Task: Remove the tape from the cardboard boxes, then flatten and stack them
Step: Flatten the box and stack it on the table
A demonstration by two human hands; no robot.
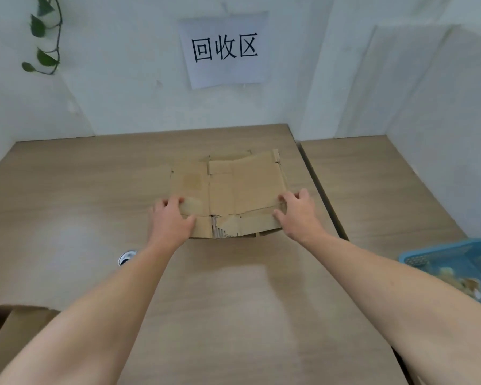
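Now both hands [172, 218] [297, 215] around cardboard [233, 187]

flattened cardboard [233, 187]: tan brown; darker stain on left panel; ribbed corrugation stripes at torn near edge
table [81, 195]: beige-grey wood grain, under the cardboard
sign [224, 48]: white paper, black characters, behind the cardboard
wall [128, 79]: pale white, bluish tint
vine [43, 31]: dark green leaves, behind-left of the cardboard
basket [450, 254]: light blue mesh, right of the cardboard
box [14, 334]: brown, near-left of the cardboard
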